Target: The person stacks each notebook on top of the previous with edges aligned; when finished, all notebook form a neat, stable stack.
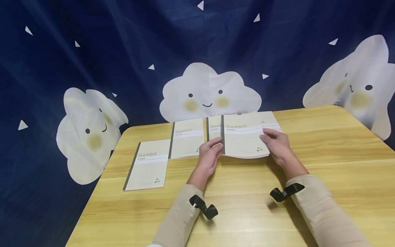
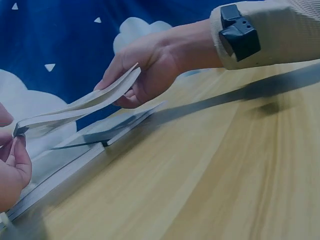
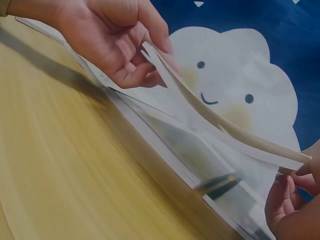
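Observation:
A cream Gambit notebook (image 1: pixel 243 139) with a dark spine is held up between both hands, its pages sagging slightly in the middle. My left hand (image 1: pixel 208 157) pinches it at the spine side. On the opposite edge, my right hand (image 1: pixel 278 145) grips it between thumb and fingers. The left wrist view shows the notebook (image 2: pixel 75 112) raised above others on the table, bent in a shallow curve. Behind it in the head view, a notebook (image 1: pixel 213 127) peeks out on the left and another notebook (image 1: pixel 273 118) on the right, both mostly covered.
Left of the hands, a matching notebook (image 1: pixel 186 139) lies near the back edge, and one more notebook (image 1: pixel 148 164) lies closer and farther left. All are on a wooden table (image 1: pixel 247 212). A dark blue curtain (image 1: pixel 135 44) with cloud faces hangs behind.

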The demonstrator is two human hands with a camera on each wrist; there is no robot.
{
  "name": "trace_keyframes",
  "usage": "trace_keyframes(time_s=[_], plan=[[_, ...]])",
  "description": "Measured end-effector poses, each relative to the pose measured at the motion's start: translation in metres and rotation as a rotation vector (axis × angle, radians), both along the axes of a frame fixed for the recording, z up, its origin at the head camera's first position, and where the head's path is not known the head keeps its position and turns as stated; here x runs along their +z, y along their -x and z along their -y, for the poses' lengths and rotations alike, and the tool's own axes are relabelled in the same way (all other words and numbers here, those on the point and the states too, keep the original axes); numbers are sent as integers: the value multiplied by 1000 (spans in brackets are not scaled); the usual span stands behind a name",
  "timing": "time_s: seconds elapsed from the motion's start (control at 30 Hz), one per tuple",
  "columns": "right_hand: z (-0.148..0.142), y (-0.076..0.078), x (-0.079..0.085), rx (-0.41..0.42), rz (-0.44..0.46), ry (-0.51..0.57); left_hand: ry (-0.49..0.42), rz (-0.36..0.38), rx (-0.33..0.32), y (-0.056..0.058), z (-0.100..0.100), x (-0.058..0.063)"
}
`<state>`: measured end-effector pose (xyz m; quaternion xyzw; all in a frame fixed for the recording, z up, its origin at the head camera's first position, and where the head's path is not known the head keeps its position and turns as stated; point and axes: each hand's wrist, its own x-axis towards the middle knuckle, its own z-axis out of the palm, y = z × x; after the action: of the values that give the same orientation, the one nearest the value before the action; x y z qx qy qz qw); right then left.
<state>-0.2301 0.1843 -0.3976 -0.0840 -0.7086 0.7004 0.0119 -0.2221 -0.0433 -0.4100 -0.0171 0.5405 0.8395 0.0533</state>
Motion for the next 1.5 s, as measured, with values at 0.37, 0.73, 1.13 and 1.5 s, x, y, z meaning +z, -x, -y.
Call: trace_keyframes(time_s=[0.37, 0.73, 1.13, 1.5], plan=[[19, 8, -7, -8, 38, 71, 106, 6, 59, 6, 15, -3], [20, 2, -8, 174, 19, 289, 117, 19, 117, 12, 23, -7], [26, 3, -23, 63, -37, 43, 206, 5, 147, 14, 29, -8], [32, 0, -24, 151, -80, -9, 270, 41, 159, 10, 35, -5]])
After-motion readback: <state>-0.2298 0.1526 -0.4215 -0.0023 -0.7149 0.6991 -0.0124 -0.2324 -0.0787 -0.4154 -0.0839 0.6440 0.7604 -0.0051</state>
